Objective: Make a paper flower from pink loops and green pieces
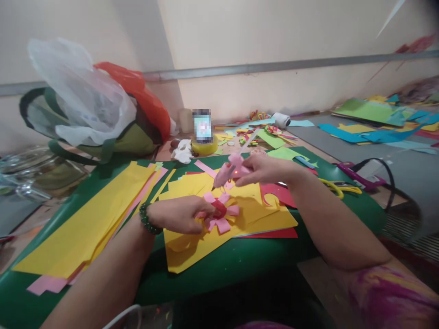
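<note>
My right hand (262, 170) is wrapped around a pink hot glue gun (224, 174) with a small red light lit. A clear glue stick (249, 140) juts from its back, and the nozzle points down to the left above a paper flower (224, 225). The flower has pink paper-strip petals around a red center. On its left side, my left hand (181, 214) grips it, with the index finger reaching the red center; the thumb's contact is partly unclear. Under the flower lie yellow paper sheets (192, 251), with red paper (284, 194) showing beneath them.
The green table (219, 283) also bears long yellow sheets (89, 214) and pink strips at left. Yellow-handled scissors (338, 186) lie at right. A phone (202, 127) stands behind, on a yellow tape roll (205, 146). Bags (137, 132) and paper scraps (363, 132) lie farther back.
</note>
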Demonstrator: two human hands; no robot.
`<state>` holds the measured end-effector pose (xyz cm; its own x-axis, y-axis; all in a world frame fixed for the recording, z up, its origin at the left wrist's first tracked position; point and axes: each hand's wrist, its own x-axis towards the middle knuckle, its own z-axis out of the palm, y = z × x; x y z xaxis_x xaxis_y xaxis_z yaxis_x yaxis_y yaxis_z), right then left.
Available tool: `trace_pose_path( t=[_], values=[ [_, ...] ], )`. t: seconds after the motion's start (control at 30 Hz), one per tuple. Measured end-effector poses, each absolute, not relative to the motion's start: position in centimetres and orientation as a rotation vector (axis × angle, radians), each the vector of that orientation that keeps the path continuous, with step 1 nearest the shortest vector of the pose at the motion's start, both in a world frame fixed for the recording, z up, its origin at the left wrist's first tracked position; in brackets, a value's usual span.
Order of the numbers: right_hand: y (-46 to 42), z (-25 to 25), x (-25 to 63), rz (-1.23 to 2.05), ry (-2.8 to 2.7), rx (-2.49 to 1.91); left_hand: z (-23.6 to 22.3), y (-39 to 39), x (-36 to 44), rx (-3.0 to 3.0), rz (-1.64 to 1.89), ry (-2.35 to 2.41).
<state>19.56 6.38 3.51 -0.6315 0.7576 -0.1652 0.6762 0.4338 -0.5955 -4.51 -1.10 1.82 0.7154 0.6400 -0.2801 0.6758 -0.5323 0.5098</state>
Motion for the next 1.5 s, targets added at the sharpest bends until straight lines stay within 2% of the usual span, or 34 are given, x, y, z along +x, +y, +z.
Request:
trace_pose_path(
  t=[0.1,0.47,1.5],
  values=[
    [6.2,2.9,18.7,0.976,-2.719,-1.239,2.1,-1.1,-4.4,2.268,-0.216,0.940],
    [5.6,3.1,18.5,0.813,-2.813,-1.384,2.2,-1.1,-4.2,2.243,-0.214,0.977],
    [5.1,3.4,18.4,0.795,-2.895,-1.314,2.0,-0.9,-4.5,2.268,-0.191,0.900]
  ],
)
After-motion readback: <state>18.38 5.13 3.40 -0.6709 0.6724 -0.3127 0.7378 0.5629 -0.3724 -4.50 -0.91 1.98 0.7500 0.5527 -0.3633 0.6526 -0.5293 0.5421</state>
